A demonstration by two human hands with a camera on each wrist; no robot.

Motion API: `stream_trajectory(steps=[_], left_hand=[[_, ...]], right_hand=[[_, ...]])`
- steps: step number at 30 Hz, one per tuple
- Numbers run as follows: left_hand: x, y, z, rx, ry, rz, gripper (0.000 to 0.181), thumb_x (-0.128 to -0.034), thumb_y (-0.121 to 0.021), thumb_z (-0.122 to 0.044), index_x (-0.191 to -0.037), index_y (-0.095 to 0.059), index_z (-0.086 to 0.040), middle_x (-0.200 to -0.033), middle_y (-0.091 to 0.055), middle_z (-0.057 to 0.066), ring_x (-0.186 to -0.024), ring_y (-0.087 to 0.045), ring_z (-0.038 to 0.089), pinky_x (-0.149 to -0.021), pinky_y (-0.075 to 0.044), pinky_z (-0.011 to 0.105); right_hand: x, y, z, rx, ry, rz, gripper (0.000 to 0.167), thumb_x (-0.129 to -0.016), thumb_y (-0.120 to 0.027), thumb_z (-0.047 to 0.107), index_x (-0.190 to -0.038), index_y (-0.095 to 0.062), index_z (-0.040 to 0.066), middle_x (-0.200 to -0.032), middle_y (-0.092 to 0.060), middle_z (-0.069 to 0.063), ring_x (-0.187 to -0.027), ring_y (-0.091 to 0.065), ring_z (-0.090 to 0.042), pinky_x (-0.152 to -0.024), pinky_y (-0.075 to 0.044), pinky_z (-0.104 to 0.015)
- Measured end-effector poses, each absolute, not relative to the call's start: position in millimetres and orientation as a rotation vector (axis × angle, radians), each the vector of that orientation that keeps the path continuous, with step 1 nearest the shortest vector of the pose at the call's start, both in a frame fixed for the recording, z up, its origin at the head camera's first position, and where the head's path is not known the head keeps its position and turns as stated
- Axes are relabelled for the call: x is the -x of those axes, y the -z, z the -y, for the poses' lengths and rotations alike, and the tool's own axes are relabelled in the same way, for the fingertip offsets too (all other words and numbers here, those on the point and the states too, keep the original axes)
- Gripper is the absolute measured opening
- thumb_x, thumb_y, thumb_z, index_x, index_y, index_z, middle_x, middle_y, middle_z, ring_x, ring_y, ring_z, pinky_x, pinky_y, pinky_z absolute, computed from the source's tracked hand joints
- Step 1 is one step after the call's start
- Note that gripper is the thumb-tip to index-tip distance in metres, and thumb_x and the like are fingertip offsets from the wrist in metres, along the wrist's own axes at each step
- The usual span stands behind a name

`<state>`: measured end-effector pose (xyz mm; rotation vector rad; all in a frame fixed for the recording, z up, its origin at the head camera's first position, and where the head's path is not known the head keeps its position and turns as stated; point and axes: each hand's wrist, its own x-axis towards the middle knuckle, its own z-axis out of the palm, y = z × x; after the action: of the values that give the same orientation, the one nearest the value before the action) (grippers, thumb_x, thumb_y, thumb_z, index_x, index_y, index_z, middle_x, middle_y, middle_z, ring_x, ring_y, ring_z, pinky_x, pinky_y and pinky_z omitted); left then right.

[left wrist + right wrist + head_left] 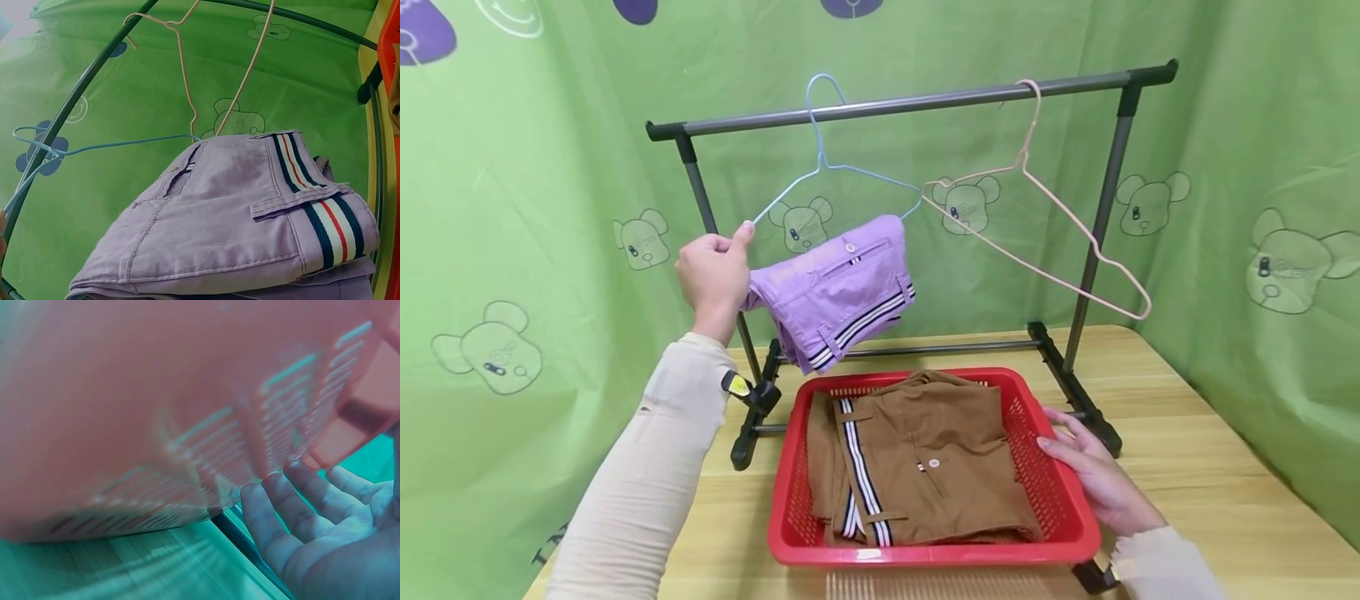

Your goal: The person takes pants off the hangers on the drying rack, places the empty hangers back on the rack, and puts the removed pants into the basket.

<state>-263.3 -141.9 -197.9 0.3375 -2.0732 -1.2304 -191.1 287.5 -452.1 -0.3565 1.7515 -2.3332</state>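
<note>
The left hand (pixel 715 271) grips the left corner of a blue hanger (pixel 868 173), whose hook loops over the rack's bar. Folded lilac trousers (pixel 842 287) with a striped waistband hang over the hanger's lower part; they fill much of the left wrist view (pixel 206 212). At the red basket's (pixel 925 554) right side, the right hand (pixel 1097 475) has its thumb on the rim and fingers against the outer wall, the fingers (pixel 287 506) fairly straight in the right wrist view. Folded brown trousers (pixel 947 467) lie inside the basket.
A metal rack (pixel 925 103) with black feet stands on the wooden table (pixel 1195 433) behind the basket. On the bar's right part hangs a bare pink hanger (pixel 1060 204). A green printed curtain (pixel 497 208) surrounds the table's back and sides.
</note>
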Motion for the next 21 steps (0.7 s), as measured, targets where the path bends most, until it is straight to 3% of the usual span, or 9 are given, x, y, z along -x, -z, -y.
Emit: stream_trajectory(steps=[8,21], left_hand=[[261.8,198.5,139.9,-0.330,1.219,2.078,0.042,-0.0872,-0.066,-0.052,-0.080,-0.067,-0.011,-0.081,-0.065,0.002,-0.071,-0.052,0.016,-0.072,-0.039,0.029],[260.7,197.0,141.1,-0.313,1.257,2.053,0.040,-0.0867,-0.067,-0.051,-0.079,-0.065,-0.012,-0.079,-0.064,0.000,-0.067,-0.050,0.015,-0.068,-0.039,0.027]], right_hand=[[189.3,456.0,-285.4,0.343,2.334,-1.776,0.049,-0.101,-0.049,0.010,-0.145,-0.029,0.019,-0.122,-0.061,0.002,-0.102,-0.065,-0.025,-0.082,-0.054,-0.050],[191.6,455.5,-288.3,0.376,2.333,-1.769,0.048,-0.102,-0.048,0.009,-0.145,-0.027,0.018,-0.126,-0.059,0.002,-0.103,-0.065,-0.026,-0.081,-0.053,-0.051]])
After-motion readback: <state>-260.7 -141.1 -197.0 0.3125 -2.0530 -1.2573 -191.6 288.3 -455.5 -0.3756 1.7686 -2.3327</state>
